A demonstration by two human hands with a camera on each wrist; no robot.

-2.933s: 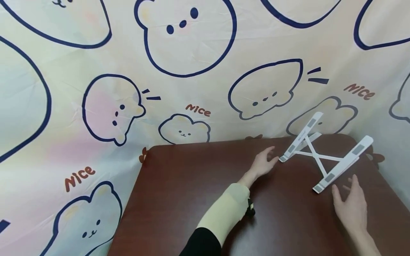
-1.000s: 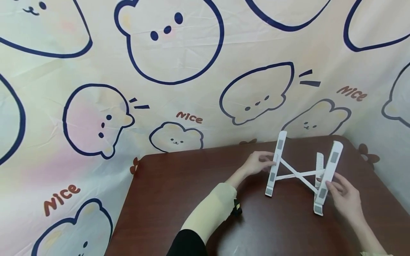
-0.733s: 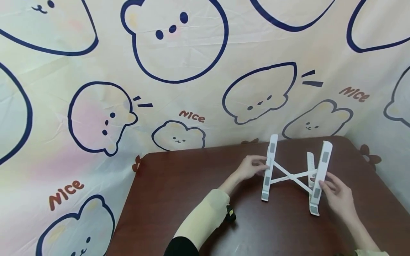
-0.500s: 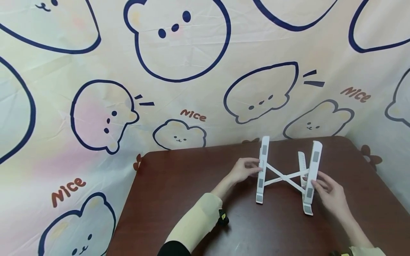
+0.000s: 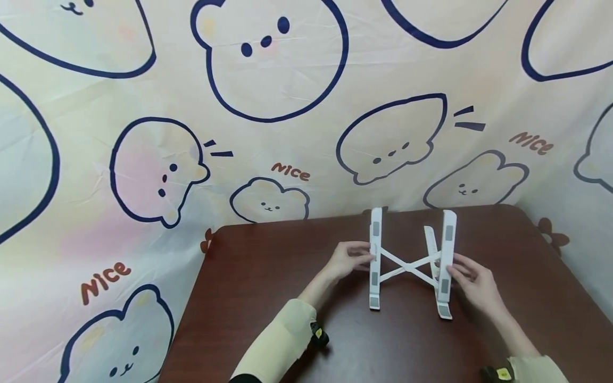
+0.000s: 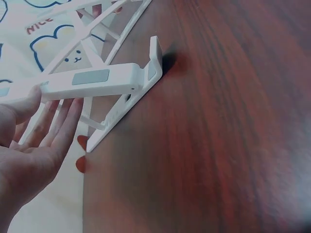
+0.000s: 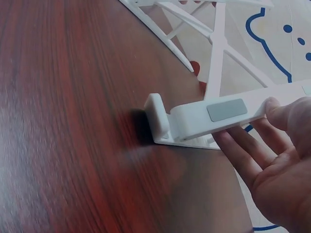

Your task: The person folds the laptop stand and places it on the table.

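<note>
Head view: a white folding stand is spread open at the dark brown table, right of the table's middle and toward the back edge. Its left rail and right rail are joined by crossed bars, which meet between them.

Left hand: gripping the left rail from its outer side. Left wrist view shows the thumb against the rail's edge and the fingers extended beneath it, loosely bent and slightly apart; the hand is partly closed, not a fist.

Right hand: gripping the right rail from its outer side. Right wrist view shows the thumb on the rail's edge, behind a grey pad, with the other fingers reaching underneath, partly spread.

Both wrist views show an upturned lip at the rail's near end, with a dark shadow beside it. Full contact between base and table cannot be confirmed. Printed cloth hangs behind the table; pale yellow sleeves cover both forearms.
</note>
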